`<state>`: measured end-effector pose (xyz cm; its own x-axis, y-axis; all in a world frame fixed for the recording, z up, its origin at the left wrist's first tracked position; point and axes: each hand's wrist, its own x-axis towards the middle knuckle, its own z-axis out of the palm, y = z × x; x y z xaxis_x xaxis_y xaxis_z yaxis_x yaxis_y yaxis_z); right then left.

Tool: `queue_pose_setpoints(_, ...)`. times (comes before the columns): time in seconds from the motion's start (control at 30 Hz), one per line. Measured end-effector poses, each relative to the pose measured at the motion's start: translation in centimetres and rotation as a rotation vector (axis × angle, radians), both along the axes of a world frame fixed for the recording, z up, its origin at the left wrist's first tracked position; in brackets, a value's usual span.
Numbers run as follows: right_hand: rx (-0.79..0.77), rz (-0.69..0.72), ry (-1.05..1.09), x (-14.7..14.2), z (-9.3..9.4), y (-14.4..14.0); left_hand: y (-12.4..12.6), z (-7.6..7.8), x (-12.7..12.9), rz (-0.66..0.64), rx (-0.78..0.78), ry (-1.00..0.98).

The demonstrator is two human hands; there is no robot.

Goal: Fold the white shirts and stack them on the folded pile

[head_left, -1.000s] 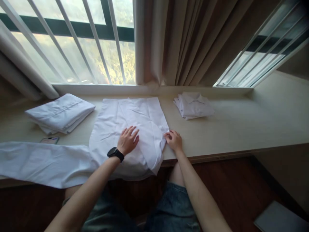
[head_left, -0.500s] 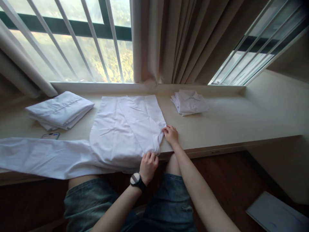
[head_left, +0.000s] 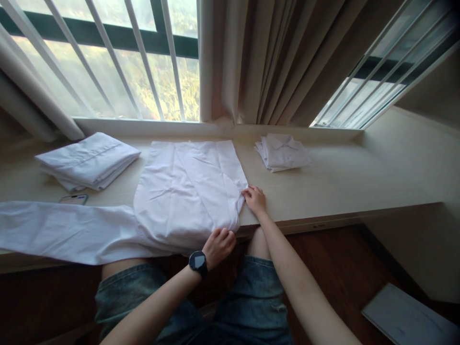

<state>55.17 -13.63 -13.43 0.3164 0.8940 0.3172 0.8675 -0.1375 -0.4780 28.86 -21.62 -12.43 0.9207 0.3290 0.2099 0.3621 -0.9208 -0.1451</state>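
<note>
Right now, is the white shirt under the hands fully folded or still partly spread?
Partly spread. The white shirt has its right side folded in, but one sleeve lies stretched out leftward. Left hand and right hand grip its near edge.

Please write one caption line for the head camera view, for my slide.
Both hands, left hand and right hand, grip the near right edge of a white cotton shirt spread on a pale wooden window ledge.

no readable text, labels, brands or numbers anywhere
</note>
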Motion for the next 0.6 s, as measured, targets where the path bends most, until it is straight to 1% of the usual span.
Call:
queue_pose_setpoints(0.1, 0.003, 0.002, 0.005, 0.0, 0.0, 0.0, 0.0, -0.1, -0.4, -0.169, 0.001, -0.013)
queue_pose_setpoints(0.17, 0.001, -0.001, 0.016, 0.0, 0.0, 0.0, 0.1, -0.3, -0.4, -0.236, 0.011, -0.005)
queue_pose_setpoints(0.27, -0.005, -0.005, 0.025, -0.1, 0.1, 0.0, 0.5, -0.7, -0.1, -0.270, 0.034, 0.034)
queue_pose_setpoints(0.37, -0.016, -0.008, 0.022, 0.0, 0.2, 0.0, 0.7, -0.8, -0.2, -0.267, 0.061, 0.039)
queue_pose_setpoints(0.5, 0.000, -0.003, 0.048, 0.2, 0.2, 0.1, 0.0, -0.4, -1.5, -0.315, 0.047, -0.039)
queue_pose_setpoints(0.6, 0.007, 0.015, 0.116, 0.4, 0.2, 0.4, -0.7, -0.2, -2.6, -0.343, 0.021, -0.084)
